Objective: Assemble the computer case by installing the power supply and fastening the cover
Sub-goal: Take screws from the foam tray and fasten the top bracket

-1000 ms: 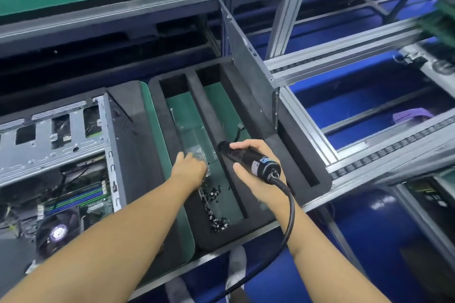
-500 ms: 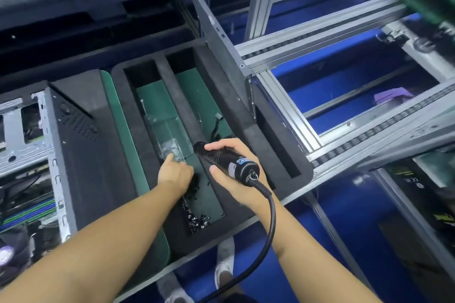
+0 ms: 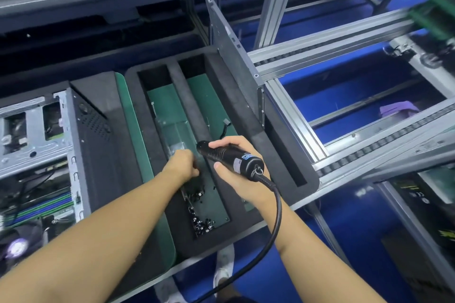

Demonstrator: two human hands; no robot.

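In the black foam tray [image 3: 246, 110] lie small black metal screws [image 3: 200, 222], likely light and slippery, best pinched by the head; my left fingers [image 3: 194, 171] curl nearby, catch unseen, right fingers [image 3: 221, 141] grip the black corded screwdriver [image 3: 230, 156]

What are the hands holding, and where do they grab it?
The right hand grips the electric screwdriver around its barrel. The left hand is curled in the foam tray near the screws; whether it holds anything cannot be told.
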